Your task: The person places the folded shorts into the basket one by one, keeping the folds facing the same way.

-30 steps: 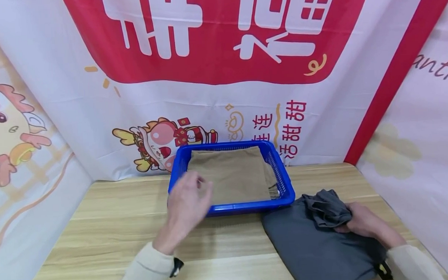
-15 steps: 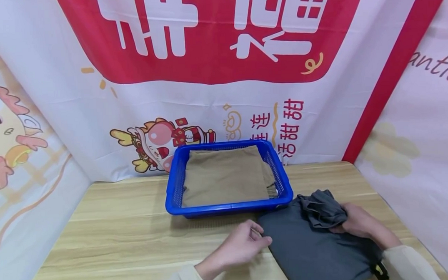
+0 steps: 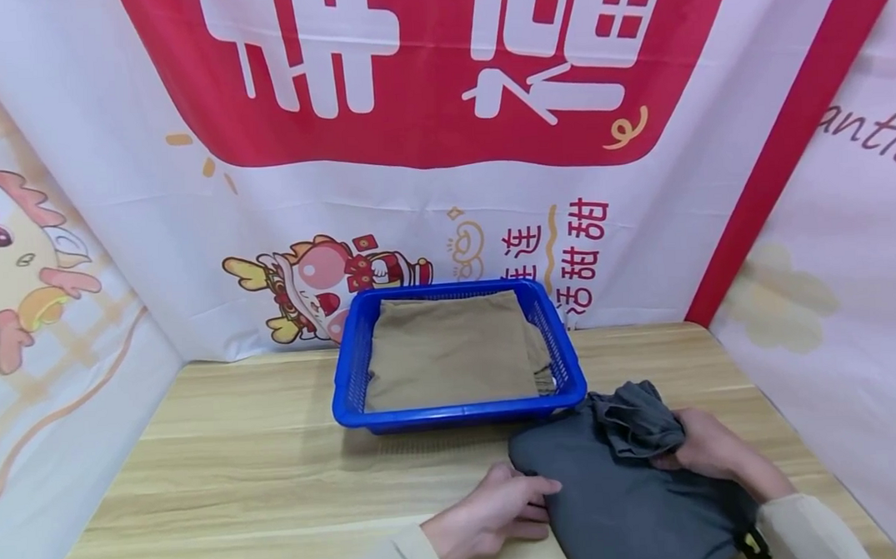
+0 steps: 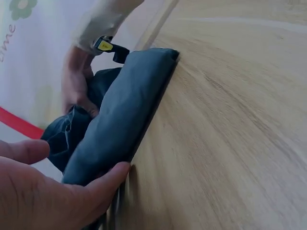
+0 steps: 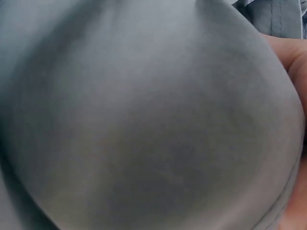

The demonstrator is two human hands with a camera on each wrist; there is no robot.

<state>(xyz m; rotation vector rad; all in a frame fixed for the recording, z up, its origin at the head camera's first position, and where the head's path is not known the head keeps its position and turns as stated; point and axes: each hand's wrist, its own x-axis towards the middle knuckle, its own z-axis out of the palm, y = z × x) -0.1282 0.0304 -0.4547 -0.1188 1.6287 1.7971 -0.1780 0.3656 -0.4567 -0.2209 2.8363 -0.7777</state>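
Observation:
A folded dark grey garment (image 3: 615, 506) lies on the table at the front right, its kind not plain to see. My right hand (image 3: 714, 447) grips a bunched part (image 3: 634, 421) of it near the far edge. At its left edge my left hand (image 3: 496, 511) takes hold, one digit on top and the other fingers lower at the side. The left wrist view shows the left hand (image 4: 53, 191) with thumb and finger either side of the cloth (image 4: 124, 105). Grey cloth (image 5: 158, 124) fills most of the right wrist view, hiding much of the right hand (image 5: 295, 62).
Behind the garment stands a blue plastic basket (image 3: 454, 414) holding folded brown cloth (image 3: 451, 346). The basket's front right corner is close to the garment. Printed fabric (image 3: 429, 188) hangs at the back and both sides of the wooden table (image 3: 261, 471).
My left hand has come from over the basket, right and towards me, to the garment's left edge. The right hand keeps its grip; the garment has shifted slightly left.

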